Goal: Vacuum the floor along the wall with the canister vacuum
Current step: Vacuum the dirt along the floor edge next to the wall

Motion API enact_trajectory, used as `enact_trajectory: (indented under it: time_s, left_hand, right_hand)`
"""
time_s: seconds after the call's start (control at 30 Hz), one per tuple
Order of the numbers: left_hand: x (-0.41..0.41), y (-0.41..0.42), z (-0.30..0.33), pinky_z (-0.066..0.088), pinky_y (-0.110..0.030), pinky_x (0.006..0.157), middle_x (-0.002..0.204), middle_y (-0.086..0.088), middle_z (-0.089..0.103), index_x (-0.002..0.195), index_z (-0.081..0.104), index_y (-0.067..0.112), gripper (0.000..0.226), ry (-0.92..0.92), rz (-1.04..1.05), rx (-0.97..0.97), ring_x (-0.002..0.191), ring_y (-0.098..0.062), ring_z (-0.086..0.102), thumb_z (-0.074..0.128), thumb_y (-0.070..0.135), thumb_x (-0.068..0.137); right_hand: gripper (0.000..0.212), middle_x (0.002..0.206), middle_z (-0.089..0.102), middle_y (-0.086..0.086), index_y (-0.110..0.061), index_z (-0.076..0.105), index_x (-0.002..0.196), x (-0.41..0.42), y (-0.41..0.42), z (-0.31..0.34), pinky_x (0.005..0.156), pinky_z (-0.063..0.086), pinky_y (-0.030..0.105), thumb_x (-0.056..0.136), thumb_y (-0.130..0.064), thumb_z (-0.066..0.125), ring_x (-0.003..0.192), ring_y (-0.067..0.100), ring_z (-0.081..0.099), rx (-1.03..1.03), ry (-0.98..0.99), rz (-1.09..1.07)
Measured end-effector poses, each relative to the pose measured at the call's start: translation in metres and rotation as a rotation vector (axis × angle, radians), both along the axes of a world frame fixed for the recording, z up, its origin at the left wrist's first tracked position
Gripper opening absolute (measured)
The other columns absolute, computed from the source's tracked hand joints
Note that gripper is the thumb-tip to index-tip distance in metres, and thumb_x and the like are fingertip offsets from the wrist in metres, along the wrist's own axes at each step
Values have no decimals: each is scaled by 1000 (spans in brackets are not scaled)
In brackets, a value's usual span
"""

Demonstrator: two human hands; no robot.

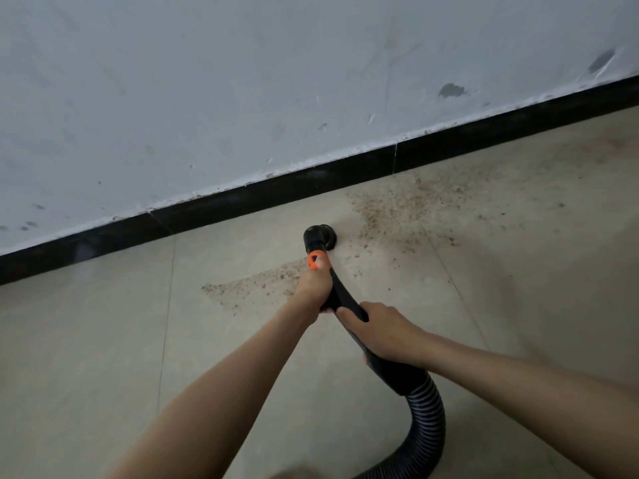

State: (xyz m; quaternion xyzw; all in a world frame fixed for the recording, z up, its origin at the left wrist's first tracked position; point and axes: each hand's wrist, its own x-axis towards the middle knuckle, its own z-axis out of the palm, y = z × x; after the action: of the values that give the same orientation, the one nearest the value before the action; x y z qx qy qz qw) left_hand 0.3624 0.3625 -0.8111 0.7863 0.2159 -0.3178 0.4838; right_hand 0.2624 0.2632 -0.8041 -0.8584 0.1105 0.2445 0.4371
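Left hand: the left hand [313,283] curled round the black plastic vacuum wand [340,293], just behind its orange collar [315,260]
Right hand: the right hand [382,328] gripped the wand's rear; the ribbed black hose [427,420] trailed behind
Nozzle: the round black brush nozzle [320,236] met the beige tiled floor [103,340] near the black skirting board [276,188]
Debris: brown gritty crumbs [397,209] lay beside the nozzle; a second patch sat left of the hand

your black vacuum wand [340,295] tilts toward wall, round nozzle [320,236] on tile near baseboard, orange collar [315,260] behind; ribbed hose [427,416] curls back.
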Motion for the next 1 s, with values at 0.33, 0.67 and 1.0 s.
enact_trajectory:
  time_s: [0.33,0.67,1.0]
  left_hand:
    - [-5,-43,-7,46,-25,50,76,-9,55,90,51,7,58,-31,-170,55,65,-20,55,21,56,97]
    - [3,-13,-12,45,-29,51,80,-9,55,102,50,5,55,-70,-24,27,70,-21,56,23,53,99]
    - [30,115,-17,48,-40,70,100,-13,55,127,44,1,57,-99,463,-75,91,-29,55,34,49,98]
  right_hand:
    - [47,71,67,2,-21,51,84,-21,-25,-10,71,55,38,93,-65,34,65,21,66,-34,-7,-154]
    - [46,67,61,-1,-21,47,74,-1,-12,-22,59,44,30,94,-61,39,60,18,60,79,-18,-41]
    - [51,83,70,0,-20,58,86,57,73,-12,62,45,30,91,-68,41,76,19,65,-105,-59,294]
